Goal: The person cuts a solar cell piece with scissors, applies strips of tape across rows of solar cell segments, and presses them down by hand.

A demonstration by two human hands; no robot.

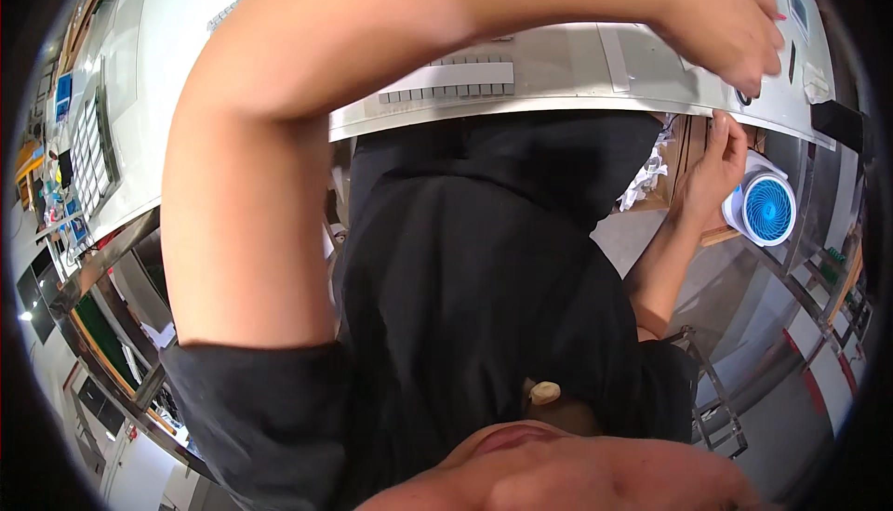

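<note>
My left arm reaches across the white table (558, 69) to its right end. There my left hand (730, 32) is bent over with its fingers curled together. Whatever it may grip is hidden, though a small dark rounded thing (743, 97) shows just below its fingertips. Right beneath it, my right hand (721, 162) comes up to the table's front edge. Its fingers are drawn together near that edge, and what they hold, if anything, cannot be made out. Left of the hands lie a narrow white strip (614, 58) and a pale bar with rows of grey blocks (448, 79).
A white round fan with a blue grille (770, 209) stands below the table's right end. A black box (837, 125) sits by the right corner. At far left lies a rack of white rectangular pieces (91, 159). Crumpled white scraps (645, 181) fill a box under the table.
</note>
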